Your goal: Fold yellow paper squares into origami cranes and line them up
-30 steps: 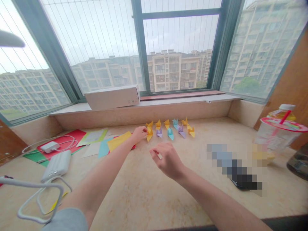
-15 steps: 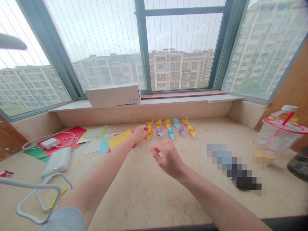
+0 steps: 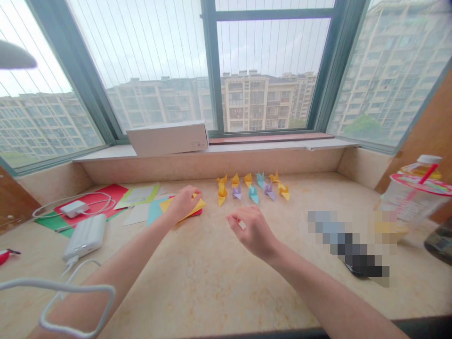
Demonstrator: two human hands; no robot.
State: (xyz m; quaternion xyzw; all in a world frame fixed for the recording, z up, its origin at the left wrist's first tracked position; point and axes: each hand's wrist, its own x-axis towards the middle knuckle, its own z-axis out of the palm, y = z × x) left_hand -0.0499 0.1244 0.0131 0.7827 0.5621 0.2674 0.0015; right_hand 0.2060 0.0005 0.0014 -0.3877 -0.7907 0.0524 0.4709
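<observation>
Table: bare stone top [image 3: 226, 292] is being used as the work surface; a white cable [image 3: 52, 283] is being left looped at near left.
Right hand: is being held [image 3: 252, 233] in front of the cranes, apart from them; fingers are being curled in, thumb and forefinger ringed; nothing is being seen in the grip. No clear shift is being noted here.
Power bank: is being left lying [image 3: 85, 239] left of the left forearm.
Left hand: has just been drawn off the front-left orange crane and is now being held [image 3: 185, 202] over the yellow paper [image 3: 199, 205]; fingers are being half curled, a little apart, nothing seen held. Contact with the sheet cannot be told.
Front row: five cranes are being shown; the leftmost, the orange crane [image 3: 221, 194], is being left standing alone at its end.
Back row: five more are being lined up just behind, the blue crane [image 3: 260, 179] among them.
Meaning: placing of that orange crane is being judged finished, both rows five long.
Box: is being propped [image 3: 167, 139] on the sill by the window.
</observation>
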